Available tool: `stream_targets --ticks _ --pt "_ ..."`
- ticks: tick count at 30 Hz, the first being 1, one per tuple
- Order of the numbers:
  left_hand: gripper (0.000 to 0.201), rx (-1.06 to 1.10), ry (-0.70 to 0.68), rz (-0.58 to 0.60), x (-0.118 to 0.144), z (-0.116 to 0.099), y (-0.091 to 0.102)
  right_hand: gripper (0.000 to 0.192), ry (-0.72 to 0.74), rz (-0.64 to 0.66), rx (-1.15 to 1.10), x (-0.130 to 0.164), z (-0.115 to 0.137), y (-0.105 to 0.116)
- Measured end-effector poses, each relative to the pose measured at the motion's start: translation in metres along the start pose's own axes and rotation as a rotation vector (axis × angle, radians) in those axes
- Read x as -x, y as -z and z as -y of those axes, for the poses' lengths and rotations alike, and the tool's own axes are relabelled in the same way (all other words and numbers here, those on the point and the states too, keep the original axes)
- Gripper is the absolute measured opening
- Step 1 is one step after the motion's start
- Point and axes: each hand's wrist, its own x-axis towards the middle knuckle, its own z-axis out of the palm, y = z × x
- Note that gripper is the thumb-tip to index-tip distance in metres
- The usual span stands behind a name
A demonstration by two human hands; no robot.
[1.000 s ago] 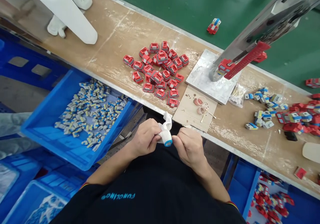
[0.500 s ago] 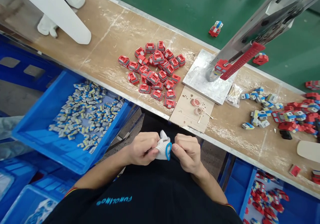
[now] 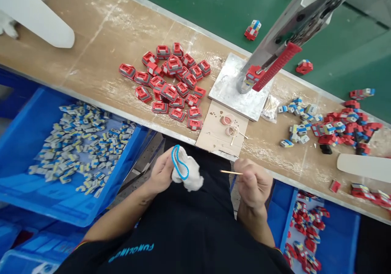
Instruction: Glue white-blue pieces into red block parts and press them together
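Your left hand [image 3: 161,172] grips a white glove [image 3: 186,174] with a blue cuff, in front of your chest below the bench [image 3: 91,33] edge. Your right hand [image 3: 253,182] fingers pinch a thin stick [image 3: 230,172].

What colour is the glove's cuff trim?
Blue, on a white glove in the left hand; head view.

bin [image 3: 18,152] left – parts pile [image 3: 166,84] on bench [image 3: 100,33] – press [image 3: 244,86] right
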Motion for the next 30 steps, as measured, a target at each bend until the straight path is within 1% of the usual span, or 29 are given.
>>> stream_targets --ticks 2,4,7,10,12,16,20,22,25,28,30 --pt "0.052 0.042 -0.020 0.068 -0.003 0.005 -0.016 0.041 0.017 0.052 0.025 -0.001 -0.002 -0.009" --pt "0.046 0.081 -0.078 0.154 -0.006 0.002 -0.024 0.041 0.017 0.095 0.044 -0.003 -0.002 -0.014" --pt "0.038 0.088 -0.182 0.242 -0.012 -0.009 -0.025 0.040 0.014 0.126 0.051 -0.005 -0.002 -0.017" --pt "0.026 0.014 -0.304 0.297 -0.016 -0.016 -0.022 0.038 0.015 0.164 0.064 -0.003 -0.003 -0.018" --pt "0.022 -0.046 -0.383 0.336 -0.016 -0.017 -0.021 0.036 0.026 0.200 0.080 -0.001 -0.003 -0.020" --pt "0.023 -0.098 -0.445 0.351 -0.016 -0.017 -0.023 0.034 0.080 0.245 0.141 -0.001 0.000 -0.022" --pt "0.030 -0.079 -0.458 0.349 -0.017 -0.020 -0.024 0.033 0.170 0.331 0.210 -0.004 0.003 -0.024" --pt "0.030 -0.076 -0.462 0.361 -0.018 -0.022 -0.024 0.034 0.202 0.375 0.239 -0.005 0.003 -0.024" --pt "0.028 -0.115 -0.489 0.396 -0.019 -0.023 -0.025 0.034 0.214 0.405 0.269 -0.004 0.003 -0.024" --pt "0.027 -0.167 -0.548 0.422 -0.019 -0.023 -0.024 0.034 0.209 0.404 0.287 -0.003 0.004 -0.024" --pt "0.023 -0.235 -0.596 0.422 -0.020 -0.024 -0.023 0.034 0.202 0.400 0.313 -0.002 0.005 -0.025"
